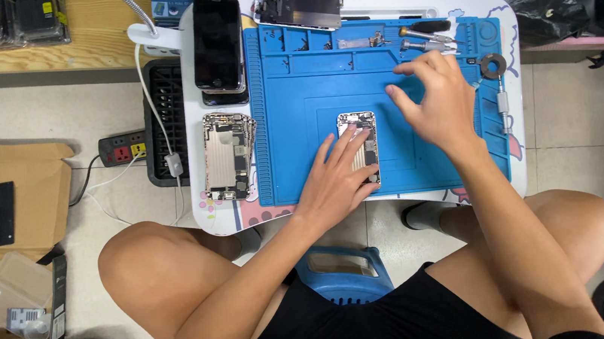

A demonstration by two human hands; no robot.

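An opened phone body [356,127] with its inner parts showing lies in the middle of a blue work mat [295,110]. My left hand [337,177] rests flat on its lower part, fingers spread, pinning it to the mat. My right hand [434,97] hovers over the mat's upper right, fingers loosely curled and reaching toward the metal screwdrivers [425,36] lying in the mat's top compartments. Whether it holds anything small between its fingertips is not visible.
A second opened phone chassis [228,155] and a black phone screen [218,43] lie on the white table [517,160] left of the mat; another phone part [297,8] lies at the back. A power strip [122,147] and cardboard boxes [6,199] sit on the floor at left, a blue stool [344,271] below.
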